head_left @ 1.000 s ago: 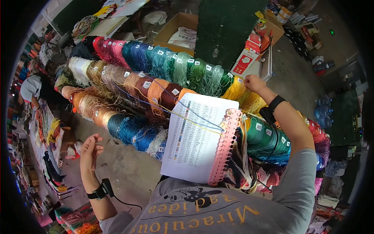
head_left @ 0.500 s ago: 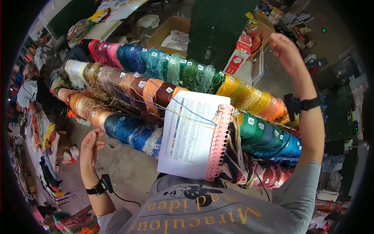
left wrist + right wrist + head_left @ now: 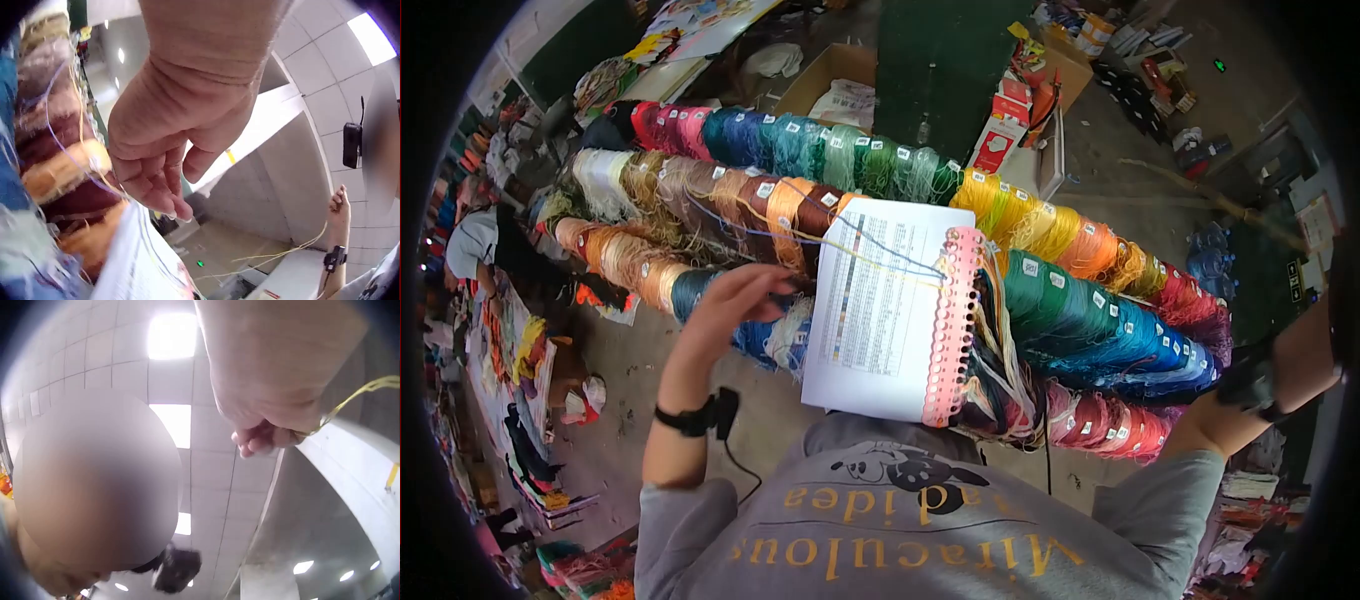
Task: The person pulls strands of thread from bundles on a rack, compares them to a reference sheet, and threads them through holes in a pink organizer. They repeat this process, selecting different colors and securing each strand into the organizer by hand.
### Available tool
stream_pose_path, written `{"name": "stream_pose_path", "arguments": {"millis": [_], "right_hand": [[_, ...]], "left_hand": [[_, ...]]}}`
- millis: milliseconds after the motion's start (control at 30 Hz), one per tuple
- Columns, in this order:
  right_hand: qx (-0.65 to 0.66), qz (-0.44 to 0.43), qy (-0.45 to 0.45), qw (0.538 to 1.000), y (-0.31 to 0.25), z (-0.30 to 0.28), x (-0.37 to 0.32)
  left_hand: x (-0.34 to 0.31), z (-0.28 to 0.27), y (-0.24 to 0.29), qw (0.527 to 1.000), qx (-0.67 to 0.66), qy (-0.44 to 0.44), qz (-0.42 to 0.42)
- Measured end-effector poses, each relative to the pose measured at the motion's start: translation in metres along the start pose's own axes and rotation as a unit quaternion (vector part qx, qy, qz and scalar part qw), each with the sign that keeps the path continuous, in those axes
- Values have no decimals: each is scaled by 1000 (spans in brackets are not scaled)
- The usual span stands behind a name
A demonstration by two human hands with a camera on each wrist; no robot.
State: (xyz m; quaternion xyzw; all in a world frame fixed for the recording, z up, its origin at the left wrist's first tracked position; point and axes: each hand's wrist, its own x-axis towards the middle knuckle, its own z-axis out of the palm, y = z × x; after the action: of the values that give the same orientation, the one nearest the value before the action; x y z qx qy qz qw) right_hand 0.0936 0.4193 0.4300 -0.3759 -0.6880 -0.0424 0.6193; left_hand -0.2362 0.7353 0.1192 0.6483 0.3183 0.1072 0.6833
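Note:
Blue and yellow threads run across a printed sheet point(image 3: 870, 330) to a pink strip with holes point(image 3: 948, 340) along its edge. My left hand point(image 3: 740, 305) hovers left of the sheet, over blue yarn; its fingers bend loosely around nothing, as the left wrist view shows of the hand point(image 3: 181, 131). My right hand, beyond the head view's right edge, is raised in the left wrist view, the hand point(image 3: 339, 203) near trailing yellow strands point(image 3: 281, 253). In the right wrist view its curled fingers pinch the yellow thread point(image 3: 356, 400) beside the hand point(image 3: 269, 400).
Rows of labelled yarn skeins point(image 3: 1040, 225) in many colours stretch around the sheet. Dark and pale threads point(image 3: 1005, 370) hang beside the pink strip. A cardboard box point(image 3: 820, 85) and a red-white box point(image 3: 997, 140) stand beyond; another person point(image 3: 475, 245) bends at the left.
My right arm has swung outward to the right, taking the hand out of the head view. My left hand has moved up and right, closer to the sheet.

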Motion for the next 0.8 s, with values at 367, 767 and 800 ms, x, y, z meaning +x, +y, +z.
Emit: {"name": "stream_pose_path", "arguments": {"millis": [367,767,800], "right_hand": [[-91,481,-110,865,170,168,-283],[-238,439,-63,864,181,183,-305],[-236,440,-63,864,181,184,-306]], "left_hand": [[66,140,-43,972,-10,-221,-84],[99,162,-48,978,-57,-184,-77],[100,162,-46,977,-54,-188,-80]]}}
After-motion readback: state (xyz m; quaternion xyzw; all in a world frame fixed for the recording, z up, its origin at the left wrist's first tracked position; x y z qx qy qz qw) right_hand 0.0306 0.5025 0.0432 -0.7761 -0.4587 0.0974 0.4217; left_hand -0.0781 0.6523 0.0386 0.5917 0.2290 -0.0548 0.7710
